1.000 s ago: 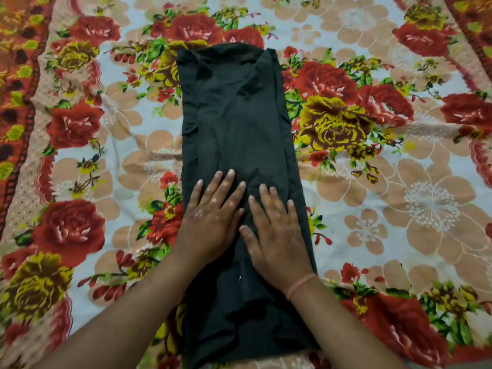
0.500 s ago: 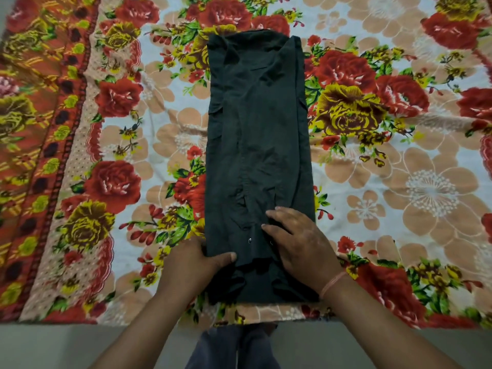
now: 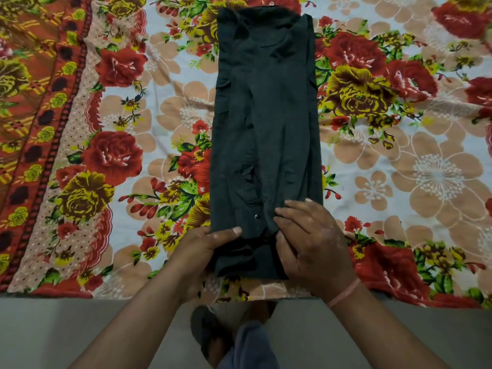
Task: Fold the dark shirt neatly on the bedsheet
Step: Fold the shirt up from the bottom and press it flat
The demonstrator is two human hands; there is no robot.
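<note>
Your hands have slid down the dark shirt [image 3: 266, 102], lying lengthwise on the bedsheet [image 3: 399, 182], to its near hem: left hand [image 3: 205, 246] grips the 7 o'clock corner, right hand [image 3: 311, 243] pinches at 5 o'clock.

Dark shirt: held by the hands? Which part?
Yes, the dark shirt, at its near end: left hand grips the left edge, thumb on top; right hand pinches fabric near the middle.

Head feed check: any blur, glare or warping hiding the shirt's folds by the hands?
Head view: light soft and even, no hard shadows; shirt so dark its folds barely read; mild sheen on the right hand; left hand slightly soft; bedsheet border leans at the left, likely lens warp.
</note>
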